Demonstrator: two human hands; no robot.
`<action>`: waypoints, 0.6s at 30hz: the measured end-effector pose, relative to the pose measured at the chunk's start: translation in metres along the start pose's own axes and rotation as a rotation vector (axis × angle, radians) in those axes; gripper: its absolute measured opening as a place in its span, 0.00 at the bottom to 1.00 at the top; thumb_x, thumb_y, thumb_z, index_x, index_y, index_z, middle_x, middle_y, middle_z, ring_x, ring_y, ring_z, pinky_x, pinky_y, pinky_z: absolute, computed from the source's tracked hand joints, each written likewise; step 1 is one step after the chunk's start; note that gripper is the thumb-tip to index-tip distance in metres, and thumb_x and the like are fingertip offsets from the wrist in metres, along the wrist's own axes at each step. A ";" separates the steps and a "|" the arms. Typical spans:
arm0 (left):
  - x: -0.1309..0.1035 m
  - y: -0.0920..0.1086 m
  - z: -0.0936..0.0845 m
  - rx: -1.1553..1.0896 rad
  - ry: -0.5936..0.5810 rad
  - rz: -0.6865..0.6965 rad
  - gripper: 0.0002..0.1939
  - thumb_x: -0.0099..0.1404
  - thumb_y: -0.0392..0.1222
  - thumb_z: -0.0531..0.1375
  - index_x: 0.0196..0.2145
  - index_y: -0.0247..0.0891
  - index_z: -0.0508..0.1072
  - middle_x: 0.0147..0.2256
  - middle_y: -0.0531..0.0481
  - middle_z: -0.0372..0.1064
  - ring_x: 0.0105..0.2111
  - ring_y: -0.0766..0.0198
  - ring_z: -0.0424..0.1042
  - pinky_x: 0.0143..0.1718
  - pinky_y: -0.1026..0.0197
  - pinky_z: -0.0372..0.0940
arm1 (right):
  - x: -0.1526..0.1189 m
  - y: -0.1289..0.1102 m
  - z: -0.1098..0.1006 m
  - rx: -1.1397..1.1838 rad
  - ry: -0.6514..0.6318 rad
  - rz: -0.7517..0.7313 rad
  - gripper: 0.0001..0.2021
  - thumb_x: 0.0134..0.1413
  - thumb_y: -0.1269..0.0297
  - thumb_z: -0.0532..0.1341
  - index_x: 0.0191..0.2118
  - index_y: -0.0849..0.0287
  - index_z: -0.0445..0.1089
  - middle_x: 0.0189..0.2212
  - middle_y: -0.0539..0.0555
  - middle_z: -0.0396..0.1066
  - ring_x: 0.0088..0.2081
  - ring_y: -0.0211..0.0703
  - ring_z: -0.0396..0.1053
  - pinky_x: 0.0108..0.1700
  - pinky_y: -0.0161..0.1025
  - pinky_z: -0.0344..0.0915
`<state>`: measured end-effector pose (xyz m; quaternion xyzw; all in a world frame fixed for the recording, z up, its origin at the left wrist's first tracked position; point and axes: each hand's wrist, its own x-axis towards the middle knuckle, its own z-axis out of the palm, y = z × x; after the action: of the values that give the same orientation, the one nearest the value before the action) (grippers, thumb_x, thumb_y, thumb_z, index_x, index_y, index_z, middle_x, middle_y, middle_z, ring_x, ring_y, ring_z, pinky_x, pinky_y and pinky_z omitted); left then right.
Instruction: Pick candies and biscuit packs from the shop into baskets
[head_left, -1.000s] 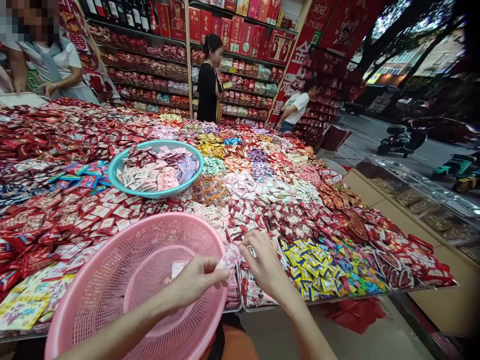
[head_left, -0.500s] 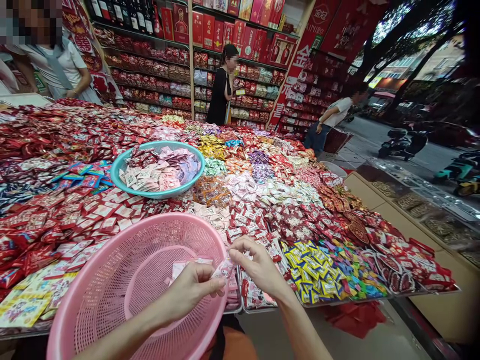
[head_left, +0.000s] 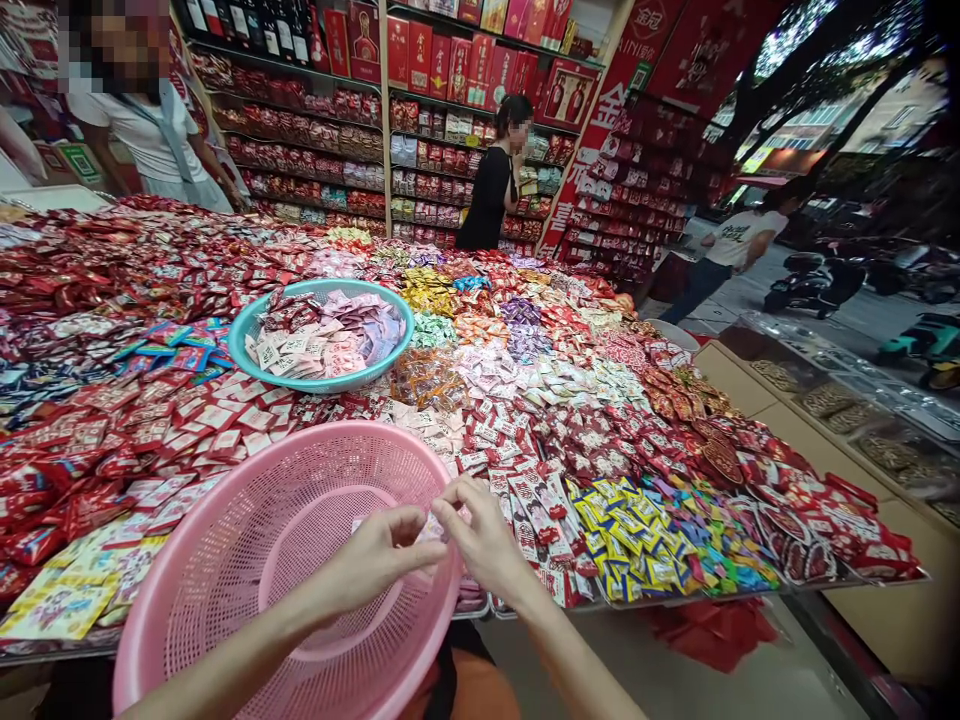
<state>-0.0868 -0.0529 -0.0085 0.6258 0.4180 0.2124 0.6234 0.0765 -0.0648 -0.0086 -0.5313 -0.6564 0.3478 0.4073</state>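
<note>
A large pink plastic basket (head_left: 139, 640) with mesh walls is tilted in front of me, at the table's near edge. Over its right side, my left hand (head_left: 379, 560) is closed, with a small pink candy packet (head_left: 432, 529) at its thumb and fingers. My right hand (head_left: 484, 535) reaches in from the right, its fingertips pinched at the same packet. The packet is mostly hidden by the fingers. Some pale pink packets lie in the basket behind my left hand, largely covered.
Wrapped candies (head_left: 330, 240) cover the table. A turquoise basin (head_left: 238, 352) of packets sits on them beyond the pink basket. Yellow candies (head_left: 630, 540) lie to the right. Behind stand shelves (head_left: 386, 120), a person in black (head_left: 484, 200) and one in white (head_left: 146, 140).
My hands have come closer together, the right one shifting left around the pink packet. The pink basket appears slightly further right. The people in the background have moved right.
</note>
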 end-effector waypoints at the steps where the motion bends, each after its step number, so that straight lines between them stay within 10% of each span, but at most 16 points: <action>1: 0.001 -0.001 -0.002 -0.018 0.014 0.009 0.15 0.56 0.51 0.59 0.24 0.35 0.64 0.21 0.58 0.52 0.23 0.71 0.51 0.24 0.68 0.51 | 0.002 -0.001 0.005 0.003 -0.001 -0.003 0.10 0.57 0.63 0.55 0.25 0.58 0.63 0.27 0.49 0.63 0.34 0.40 0.60 0.38 0.38 0.54; 18: 0.008 -0.083 -0.067 -0.053 0.302 -0.383 0.23 0.40 0.56 0.65 0.23 0.38 0.60 0.16 0.57 0.63 0.17 0.69 0.60 0.19 0.67 0.53 | -0.009 0.056 0.013 0.110 0.174 0.152 0.11 0.56 0.59 0.55 0.42 0.57 0.65 0.39 0.55 0.67 0.41 0.45 0.63 0.44 0.43 0.59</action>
<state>-0.1561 -0.0168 -0.0810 0.4795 0.6117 0.1924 0.5991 0.0892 -0.0636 -0.0650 -0.5846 -0.5564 0.3656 0.4636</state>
